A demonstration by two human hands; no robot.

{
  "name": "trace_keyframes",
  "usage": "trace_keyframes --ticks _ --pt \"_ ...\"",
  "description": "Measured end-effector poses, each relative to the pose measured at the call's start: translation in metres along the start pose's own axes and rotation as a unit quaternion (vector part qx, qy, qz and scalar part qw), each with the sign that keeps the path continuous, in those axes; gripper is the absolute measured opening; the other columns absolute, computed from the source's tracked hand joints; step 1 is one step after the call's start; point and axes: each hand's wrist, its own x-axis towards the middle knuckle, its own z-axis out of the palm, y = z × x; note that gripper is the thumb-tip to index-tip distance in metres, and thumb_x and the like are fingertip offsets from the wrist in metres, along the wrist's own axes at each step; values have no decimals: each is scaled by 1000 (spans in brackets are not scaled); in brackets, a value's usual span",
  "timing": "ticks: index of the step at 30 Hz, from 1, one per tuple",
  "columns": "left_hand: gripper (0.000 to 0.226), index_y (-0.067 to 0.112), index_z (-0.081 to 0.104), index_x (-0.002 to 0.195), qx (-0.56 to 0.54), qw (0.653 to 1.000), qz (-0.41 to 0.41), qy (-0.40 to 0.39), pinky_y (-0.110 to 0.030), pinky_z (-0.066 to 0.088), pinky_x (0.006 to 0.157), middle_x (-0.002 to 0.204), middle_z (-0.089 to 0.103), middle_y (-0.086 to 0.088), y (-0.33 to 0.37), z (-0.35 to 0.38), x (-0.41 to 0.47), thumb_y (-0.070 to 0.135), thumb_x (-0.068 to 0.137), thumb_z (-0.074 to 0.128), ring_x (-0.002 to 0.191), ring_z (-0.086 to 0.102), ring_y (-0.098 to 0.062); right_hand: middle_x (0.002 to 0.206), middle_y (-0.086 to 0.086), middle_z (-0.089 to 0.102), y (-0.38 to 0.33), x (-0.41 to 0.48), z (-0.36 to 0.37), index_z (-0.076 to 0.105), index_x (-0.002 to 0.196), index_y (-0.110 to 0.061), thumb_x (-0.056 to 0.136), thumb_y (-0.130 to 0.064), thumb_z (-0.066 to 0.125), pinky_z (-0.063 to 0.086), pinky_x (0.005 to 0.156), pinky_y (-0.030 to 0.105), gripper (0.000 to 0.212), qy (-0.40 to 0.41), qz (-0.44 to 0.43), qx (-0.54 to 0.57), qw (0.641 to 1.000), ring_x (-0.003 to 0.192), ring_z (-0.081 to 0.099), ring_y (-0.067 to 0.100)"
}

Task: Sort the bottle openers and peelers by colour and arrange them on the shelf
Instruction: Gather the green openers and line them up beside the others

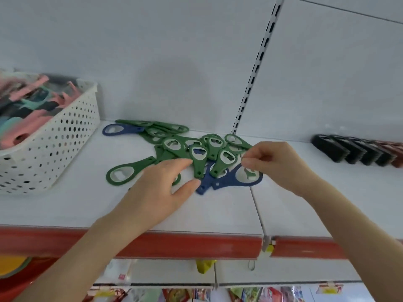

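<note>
A loose heap of green bottle openers (197, 152) lies on the white shelf (218, 210). Two blue openers sit at the heap's front: one (205, 182) partly under the green ones, another (239, 178) to its right. A third blue opener (118, 129) lies apart at the back left. My left hand (161, 188) rests on the shelf with straight fingers touching the heap's left front. My right hand (277, 164) pinches the ring end of the right blue opener between thumb and fingers.
A white perforated basket (54, 144) at the left holds pink, teal and dark utensils. A row of black and brown items (357, 150) stands at the back right. A slotted upright (255, 68) runs up the back wall. The shelf's red front edge (174, 243) is below my wrists.
</note>
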Motion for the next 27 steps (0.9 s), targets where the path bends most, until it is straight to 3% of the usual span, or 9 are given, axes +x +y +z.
trace_keyframes --ticks 3,7,10,12,14,20,22,24,27 --pt "37 39 52 109 -126 991 -18 -52 -8 47 73 99 59 21 15 3 5 49 75 62 85 59 7 60 -8 65 -26 -7 15 66 68 -19 78 -8 69 47 62 17 16 -83 -55 85 991 59 57 2" --pt "8 20 59 92 -157 985 -11 -66 -22 52 53 72 65 0 15 -2 1 14 87 59 57 63 -7 58 -12 64 -42 1 37 66 73 -18 85 -9 63 45 59 12 15 -76 -87 106 988 57 57 -1" --pt "8 13 56 91 -226 970 -93 14 -27 55 53 72 67 -4 0 -17 -5 5 88 55 55 65 -12 85 -6 63 -33 4 46 68 99 -15 88 -21 61 40 71 15 14 -103 -136 -128 977 84 59 9" --pt "16 14 54 94 -298 942 -144 58 -27 56 54 78 68 -7 -7 -25 -7 0 88 53 61 68 -15 114 -1 55 -19 3 53 54 127 -22 88 -37 58 33 86 19 42 -183 -177 -304 918 108 49 16" --pt "25 20 54 97 -334 926 -164 72 -26 55 53 84 68 -7 -9 -25 -8 -3 89 51 66 69 -17 126 -1 45 -17 3 55 44 136 -30 89 -44 53 30 93 23 49 -198 -200 -368 886 117 39 18" --pt "33 25 53 109 -373 900 -211 75 -23 51 48 89 68 -8 -8 -13 -6 -3 91 47 63 68 -13 104 5 55 -13 8 56 65 109 -15 88 -31 57 34 62 22 26 -135 -307 -358 872 93 56 23" --pt "22 21 55 109 -402 878 -246 79 -25 51 46 87 69 -9 -6 -12 -5 6 94 48 61 68 -15 91 7 58 -13 8 51 66 97 -10 84 -31 58 41 52 21 27 -67 -319 -269 906 73 61 24" --pt "14 16 57 105 -464 831 -297 75 -26 51 44 84 70 -11 0 -10 -1 17 95 47 60 68 -19 95 6 57 -22 8 46 65 101 -8 86 -34 50 48 61 24 33 -8 -327 -156 932 75 57 19" --pt "35 9 63 105 -571 752 -330 -5 -30 56 50 90 70 -14 9 -10 5 36 94 42 69 68 -23 103 12 59 -41 1 61 57 111 -10 88 -24 48 45 79 18 29 -18 -421 -113 900 88 53 12"
